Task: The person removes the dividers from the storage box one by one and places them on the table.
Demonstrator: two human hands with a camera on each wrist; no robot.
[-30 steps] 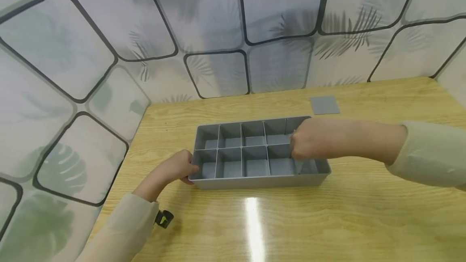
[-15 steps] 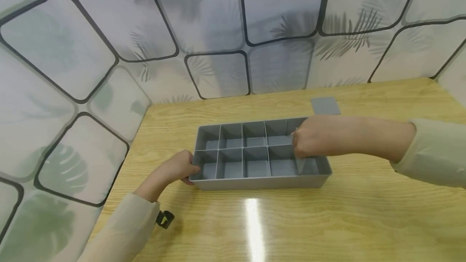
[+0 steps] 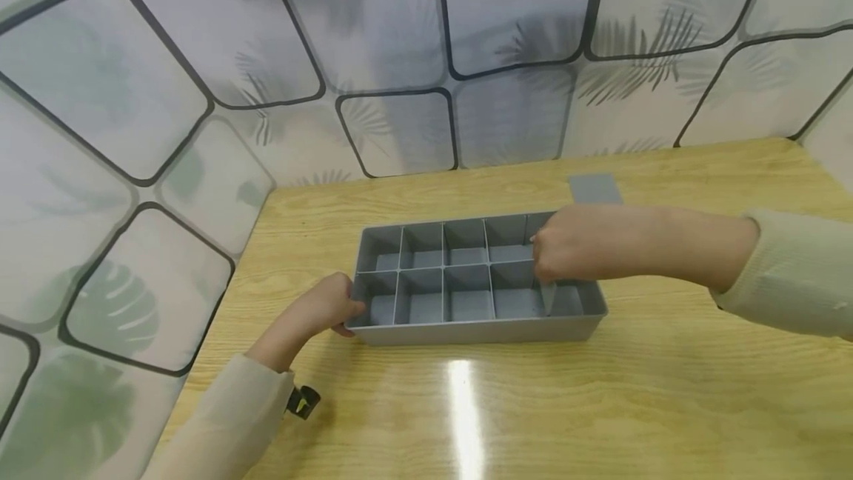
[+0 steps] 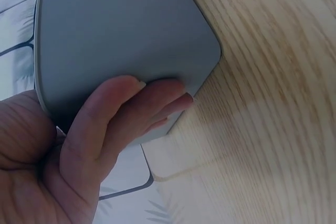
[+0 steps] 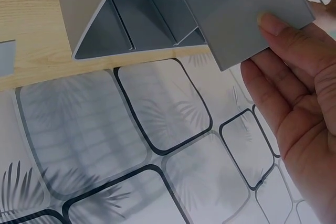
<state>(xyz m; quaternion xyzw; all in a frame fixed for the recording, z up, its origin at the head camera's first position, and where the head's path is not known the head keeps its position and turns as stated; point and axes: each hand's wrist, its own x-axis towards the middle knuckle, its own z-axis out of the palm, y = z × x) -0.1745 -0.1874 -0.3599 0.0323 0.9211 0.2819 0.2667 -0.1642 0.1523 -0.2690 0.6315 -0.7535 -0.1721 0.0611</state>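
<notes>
Thumb on one face and fingers behind the other, the right hand (image 3: 571,243) pinches a thin gray panel (image 5: 244,14) along its edge. The panel's lower part reaches down into the front row of the gray divided box (image 3: 473,334), near the box's right end (whether it touches the box's floor, I cannot tell). The left hand (image 3: 329,304) grips the box's left end, its thumb over the rim and its fingers (image 4: 100,114) bunched close together against the outer face. Thin dividers (image 3: 443,295) part the box into two rows of compartments. The right sleeve (image 3: 793,272) comes in from the box's right, the left sleeve (image 3: 223,406) from its front left, with a small dark object (image 3: 303,401) at the cuff. Behind the box's right end, a gray sheet (image 3: 595,187) lies flat on the wood-grain table (image 3: 633,391); farther behind the box rises a leaf-patterned wall (image 3: 393,28).
</notes>
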